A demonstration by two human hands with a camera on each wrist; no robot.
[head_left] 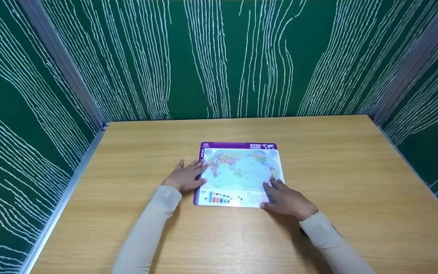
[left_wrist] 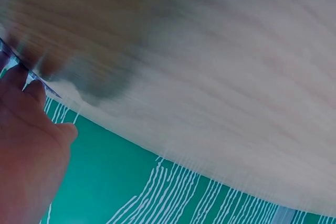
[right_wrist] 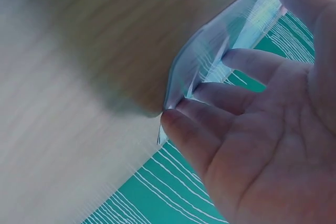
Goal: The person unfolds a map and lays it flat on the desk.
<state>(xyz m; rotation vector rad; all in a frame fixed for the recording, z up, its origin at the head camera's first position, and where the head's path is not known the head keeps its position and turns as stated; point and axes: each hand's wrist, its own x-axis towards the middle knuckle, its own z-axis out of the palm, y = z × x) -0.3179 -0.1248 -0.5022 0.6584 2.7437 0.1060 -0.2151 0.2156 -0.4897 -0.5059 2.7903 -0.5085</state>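
Observation:
A world map sheet [head_left: 242, 173] with a purple top band and a purple left edge lies face up in the head view. It has rounded corners and a row of small coloured bars at its lower left. My left hand [head_left: 184, 177] rests at the map's left edge, fingers spread, fingertips over the border. At the lower right edge, my right hand [head_left: 289, 200] touches the sheet with its fingers extended. The right wrist view shows those fingertips [right_wrist: 176, 121] along the sheet's glossy rim [right_wrist: 197, 56]. In the left wrist view only part of the left hand [left_wrist: 31, 140] appears.
The sheet lies on a wood-grain table [head_left: 146, 152]. Green panels [head_left: 181, 57] with wavy white lines stand along the back and both sides, joined by grey metal posts [head_left: 67, 57] at the corners. Light-coloured sleeves [head_left: 143, 236] cover both forearms.

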